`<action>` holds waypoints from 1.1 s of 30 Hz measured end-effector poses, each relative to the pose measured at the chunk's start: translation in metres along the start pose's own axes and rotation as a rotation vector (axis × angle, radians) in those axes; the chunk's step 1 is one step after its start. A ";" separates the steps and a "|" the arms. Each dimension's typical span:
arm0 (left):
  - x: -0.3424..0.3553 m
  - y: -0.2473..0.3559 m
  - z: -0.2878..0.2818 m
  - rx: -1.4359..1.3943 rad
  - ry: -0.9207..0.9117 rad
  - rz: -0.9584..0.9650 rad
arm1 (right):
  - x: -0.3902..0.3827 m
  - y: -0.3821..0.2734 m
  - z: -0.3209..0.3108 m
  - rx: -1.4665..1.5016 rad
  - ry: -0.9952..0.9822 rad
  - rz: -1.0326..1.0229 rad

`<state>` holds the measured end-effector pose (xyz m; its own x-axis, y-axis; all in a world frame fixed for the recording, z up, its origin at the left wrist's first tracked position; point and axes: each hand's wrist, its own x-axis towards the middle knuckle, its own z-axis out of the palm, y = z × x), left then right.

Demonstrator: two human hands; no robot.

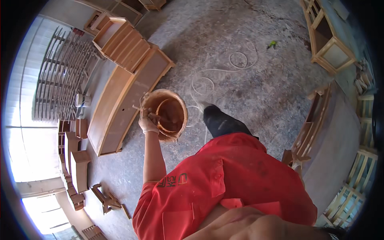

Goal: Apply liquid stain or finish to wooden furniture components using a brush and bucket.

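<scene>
Your left hand (148, 121) was clamped at the left rim of the brown bucket (179, 105), whose mouth opened to its right, over the floor (256, 88); your right hand (297, 163), grip unclear, was well apart.

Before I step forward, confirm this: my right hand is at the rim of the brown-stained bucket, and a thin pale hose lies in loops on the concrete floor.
Wrong hand: the head view shows your left hand at the rim of the brown-stained bucket. The thin pale hose does lie in loops on the concrete floor.
</scene>
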<state>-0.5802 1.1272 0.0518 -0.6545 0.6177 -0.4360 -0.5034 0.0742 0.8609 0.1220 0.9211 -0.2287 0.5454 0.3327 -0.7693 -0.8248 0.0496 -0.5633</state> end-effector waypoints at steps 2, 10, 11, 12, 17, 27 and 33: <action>-0.014 0.007 0.032 0.063 -0.147 -0.012 | 0.013 -0.009 -0.015 0.242 0.086 -0.003; -0.068 -0.025 0.175 0.328 -0.665 -0.116 | -0.113 -0.020 0.104 -0.462 -0.202 -0.053; -0.063 -0.043 0.189 0.407 -0.703 -0.174 | -0.110 -0.026 0.107 -0.455 -0.165 -0.060; -0.069 -0.055 0.211 0.436 -0.732 -0.217 | -0.109 -0.030 0.110 -0.416 -0.224 -0.079; -0.102 -0.139 0.315 0.602 -0.913 -0.254 | -0.105 -0.056 0.156 -0.216 -0.438 -0.170; -0.213 -0.267 0.439 0.922 -1.480 -0.214 | -0.091 -0.113 0.271 -0.552 -0.583 -0.305; -0.309 -0.280 0.492 1.001 -1.743 -0.370 | -0.020 -0.127 0.311 -1.165 -0.109 -0.508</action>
<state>0.0400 1.3007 0.0742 0.8120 0.3710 -0.4506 0.3617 0.2859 0.8874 0.1699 1.2016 -0.0479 0.6990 0.5974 -0.3930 0.1207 -0.6403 -0.7586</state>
